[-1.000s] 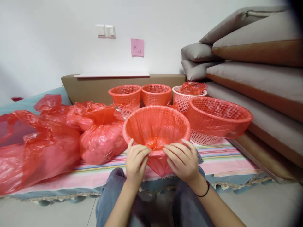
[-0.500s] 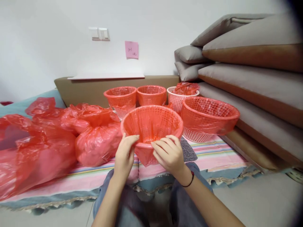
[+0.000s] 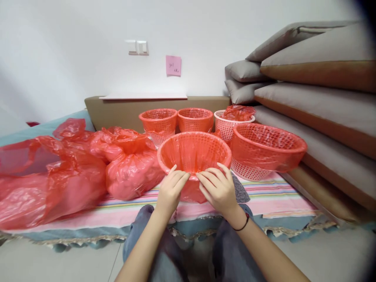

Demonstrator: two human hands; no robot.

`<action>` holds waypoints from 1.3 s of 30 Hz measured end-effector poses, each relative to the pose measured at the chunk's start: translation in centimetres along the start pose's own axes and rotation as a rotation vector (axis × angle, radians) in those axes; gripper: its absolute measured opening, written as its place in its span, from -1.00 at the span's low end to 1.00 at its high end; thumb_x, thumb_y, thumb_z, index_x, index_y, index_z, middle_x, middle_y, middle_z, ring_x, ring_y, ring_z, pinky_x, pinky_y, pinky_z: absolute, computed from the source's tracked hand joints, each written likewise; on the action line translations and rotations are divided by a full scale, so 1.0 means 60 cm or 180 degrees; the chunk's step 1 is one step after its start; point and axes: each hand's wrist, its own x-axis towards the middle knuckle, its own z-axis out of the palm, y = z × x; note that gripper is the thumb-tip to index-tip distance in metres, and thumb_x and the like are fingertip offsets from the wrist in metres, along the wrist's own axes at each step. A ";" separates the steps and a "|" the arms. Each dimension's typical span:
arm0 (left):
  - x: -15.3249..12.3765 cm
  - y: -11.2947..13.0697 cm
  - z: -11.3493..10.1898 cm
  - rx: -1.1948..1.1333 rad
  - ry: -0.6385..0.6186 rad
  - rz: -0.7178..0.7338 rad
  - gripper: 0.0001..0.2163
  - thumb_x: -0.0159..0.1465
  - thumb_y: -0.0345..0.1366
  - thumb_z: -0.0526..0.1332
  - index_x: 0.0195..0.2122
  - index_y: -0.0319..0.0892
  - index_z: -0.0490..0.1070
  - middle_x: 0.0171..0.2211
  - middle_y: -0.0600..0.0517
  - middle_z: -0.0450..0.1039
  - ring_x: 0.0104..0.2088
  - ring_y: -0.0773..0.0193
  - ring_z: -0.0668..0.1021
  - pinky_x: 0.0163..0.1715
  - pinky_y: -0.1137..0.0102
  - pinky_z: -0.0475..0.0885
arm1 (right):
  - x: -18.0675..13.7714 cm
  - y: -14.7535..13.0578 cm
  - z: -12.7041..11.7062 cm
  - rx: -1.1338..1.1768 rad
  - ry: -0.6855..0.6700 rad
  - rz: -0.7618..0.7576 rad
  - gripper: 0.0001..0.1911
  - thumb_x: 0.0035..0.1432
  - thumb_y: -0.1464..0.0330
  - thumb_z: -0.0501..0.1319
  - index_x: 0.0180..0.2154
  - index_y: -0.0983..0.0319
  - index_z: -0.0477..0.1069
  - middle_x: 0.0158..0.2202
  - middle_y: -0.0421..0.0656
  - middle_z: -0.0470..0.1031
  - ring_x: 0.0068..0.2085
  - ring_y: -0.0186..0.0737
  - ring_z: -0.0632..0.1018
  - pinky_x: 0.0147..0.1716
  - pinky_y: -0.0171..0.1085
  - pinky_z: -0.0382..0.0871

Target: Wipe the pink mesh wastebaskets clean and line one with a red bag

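Right in front of me stands a perforated plastic basket (image 3: 194, 150), lined with a thin red plastic bag (image 3: 192, 192) whose edge is folded outward over the near rim. My left hand (image 3: 172, 190) pinches the bag at the front of the rim, thumb hidden. Close beside it, my right hand (image 3: 216, 188) grips the bag on the same rim, fingers bent over the edge. The fingertips of both hands almost meet at the middle of the near side. The basket's lower part is hidden behind the hands and the bag.
Other bag-covered baskets stand behind: one at left (image 3: 158, 122), one in the middle (image 3: 195, 119), a larger one (image 3: 268, 147) at right. A white basket (image 3: 226, 128) holds crumpled red plastic. Full red bags (image 3: 132, 172) lie left; stacked cushions (image 3: 317, 98) rise right.
The view has shifted slightly. My left hand has slid right along the rim toward my right hand. The overhanging bag edge now hangs less pointed below the rim.
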 end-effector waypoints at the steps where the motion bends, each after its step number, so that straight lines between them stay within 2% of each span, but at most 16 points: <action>1: 0.001 0.000 0.001 0.0057 -0.0049 0.0016 -0.74 0.44 -0.46 -0.02 -0.02 -0.21 0.44 -0.23 -0.04 0.60 -0.19 0.28 0.61 0.18 0.06 0.44 | 0.000 0.000 0.001 0.0008 0.0001 -0.0032 -0.80 0.29 0.47 0.19 -0.10 0.24 0.55 -0.19 -0.17 0.65 -0.14 -0.19 0.53 0.19 -0.02 0.21; 3: 0.002 0.001 0.002 0.0300 -0.0148 0.0087 -0.73 0.43 -0.47 -0.02 -0.02 -0.23 0.45 -0.17 -0.07 0.62 -0.10 0.23 0.62 0.21 0.06 0.41 | 0.000 -0.002 0.004 0.0009 0.0002 -0.0058 -0.79 0.30 0.47 0.18 -0.11 0.22 0.56 -0.21 -0.18 0.65 -0.18 -0.21 0.53 0.17 -0.04 0.21; 6: -0.005 0.007 -0.002 0.0871 -0.0410 0.0106 -0.62 0.41 -0.49 -0.03 0.19 -0.26 0.37 0.14 -0.17 0.50 0.23 0.08 0.46 0.29 0.06 0.29 | -0.001 -0.004 0.006 0.0020 0.0017 -0.0086 -0.79 0.29 0.48 0.19 -0.10 0.21 0.56 -0.21 -0.18 0.65 -0.19 -0.21 0.52 0.17 -0.05 0.20; 9: -0.038 0.017 -0.016 0.1424 -0.0782 -0.0481 -0.48 0.40 -0.40 0.04 0.38 -0.32 0.11 0.36 -0.23 0.21 0.42 -0.03 0.15 0.37 -0.01 0.13 | -0.006 -0.002 0.006 0.0056 0.0053 -0.0097 -0.78 0.27 0.49 0.22 -0.08 0.24 0.55 -0.21 -0.15 0.65 -0.19 -0.19 0.53 0.16 -0.03 0.21; 12: -0.113 0.027 -0.037 0.1963 -0.0984 -0.1252 -0.38 0.39 -0.24 0.11 0.42 -0.36 0.00 0.41 -0.27 0.08 0.44 -0.17 0.04 0.36 -0.14 0.06 | -0.010 0.001 0.008 0.0077 0.0152 -0.0083 -0.81 0.26 0.49 0.23 -0.10 0.26 0.55 -0.23 -0.15 0.65 -0.20 -0.19 0.54 0.13 -0.02 0.23; 15: -0.209 0.046 -0.061 0.2255 -0.1137 -0.1742 -0.42 0.40 -0.20 0.10 0.38 -0.35 0.11 0.40 -0.32 0.09 0.40 -0.30 0.14 0.29 -0.26 0.10 | -0.014 0.002 0.010 0.0086 0.0255 -0.0120 -0.83 0.26 0.49 0.25 -0.11 0.28 0.52 -0.24 -0.16 0.66 -0.22 -0.19 0.55 0.11 -0.02 0.25; 16: -0.238 0.057 -0.068 0.2249 -0.1181 -0.1855 -0.44 0.40 -0.18 0.10 0.37 -0.34 0.16 0.39 -0.33 0.11 0.38 -0.32 0.18 0.25 -0.26 0.17 | -0.015 0.003 0.010 0.0085 0.0282 -0.0149 -0.83 0.25 0.49 0.27 -0.10 0.28 0.52 -0.24 -0.16 0.66 -0.22 -0.19 0.56 0.11 -0.02 0.26; 18: -0.280 0.087 -0.079 0.2109 -0.1245 -0.1952 -0.48 0.41 -0.19 0.08 0.35 -0.31 0.21 0.36 -0.30 0.19 0.35 -0.25 0.26 0.19 -0.13 0.35 | -0.016 0.003 0.010 0.0075 0.0315 -0.0205 -0.82 0.23 0.50 0.29 -0.10 0.27 0.51 -0.24 -0.18 0.66 -0.23 -0.19 0.57 0.09 -0.02 0.27; 20: -0.301 0.125 -0.085 0.2015 -0.1301 -0.1977 -0.49 0.39 -0.23 0.10 0.34 -0.30 0.22 0.36 -0.27 0.19 0.35 -0.24 0.24 0.17 -0.07 0.40 | -0.018 0.003 0.009 0.0057 0.0322 -0.0239 -0.82 0.23 0.50 0.29 -0.11 0.27 0.50 -0.24 -0.19 0.66 -0.24 -0.18 0.57 0.09 -0.01 0.28; 24: -0.299 0.191 -0.081 0.2085 -0.1380 -0.2068 -0.48 0.34 -0.26 0.18 0.32 -0.24 0.28 0.39 -0.26 0.14 0.40 -0.40 0.07 0.18 -0.19 0.33 | -0.020 0.005 0.007 -0.0003 0.0251 -0.0246 -0.80 0.23 0.49 0.29 -0.09 0.27 0.49 -0.22 -0.19 0.66 -0.23 -0.17 0.58 0.09 0.00 0.27; 27: -0.291 0.211 -0.074 0.2011 -0.1430 -0.2137 -0.48 0.32 -0.21 0.20 0.29 -0.24 0.33 0.38 -0.29 0.15 0.41 -0.44 0.02 0.21 -0.25 0.26 | -0.021 0.007 0.005 -0.0041 0.0235 -0.0255 -0.79 0.21 0.51 0.30 -0.09 0.26 0.48 -0.22 -0.20 0.66 -0.22 -0.16 0.58 0.09 -0.01 0.27; 31: -0.287 0.213 -0.069 0.1939 -0.1434 -0.2163 -0.47 0.32 -0.21 0.21 0.30 -0.23 0.32 0.38 -0.29 0.16 0.42 -0.43 0.00 0.22 -0.26 0.23 | -0.019 0.007 0.001 -0.0068 0.0231 -0.0289 -0.75 0.19 0.50 0.31 -0.07 0.25 0.47 -0.19 -0.19 0.67 -0.17 -0.13 0.59 0.12 0.00 0.26; 35: -0.291 0.209 -0.073 0.1950 -0.1455 -0.2093 -0.49 0.32 -0.27 0.21 0.29 -0.23 0.32 0.37 -0.29 0.16 0.41 -0.45 0.02 0.19 -0.27 0.27 | -0.015 0.002 -0.008 0.0046 0.0095 -0.0190 -0.68 0.20 0.48 0.31 0.01 0.22 0.45 -0.08 -0.17 0.65 -0.07 -0.09 0.59 0.22 0.05 0.18; 37: -0.289 0.198 -0.076 0.1909 -0.1472 -0.1987 -0.52 0.31 -0.33 0.20 0.28 -0.20 0.34 0.37 -0.28 0.17 0.40 -0.46 0.03 0.16 -0.29 0.29 | -0.013 0.002 -0.015 0.0170 0.0057 -0.0121 -0.66 0.21 0.44 0.31 0.03 0.23 0.43 -0.03 -0.14 0.63 -0.04 -0.08 0.59 0.24 0.07 0.16; 39: -0.274 0.180 -0.078 0.1748 -0.1373 -0.1881 -0.55 0.33 -0.38 0.18 0.26 -0.19 0.34 0.36 -0.27 0.20 0.39 -0.39 0.11 0.14 -0.28 0.32 | -0.014 0.007 -0.020 0.0255 0.0085 -0.0047 -0.66 0.22 0.42 0.30 0.04 0.24 0.42 -0.02 -0.09 0.62 -0.02 -0.07 0.58 0.24 0.09 0.16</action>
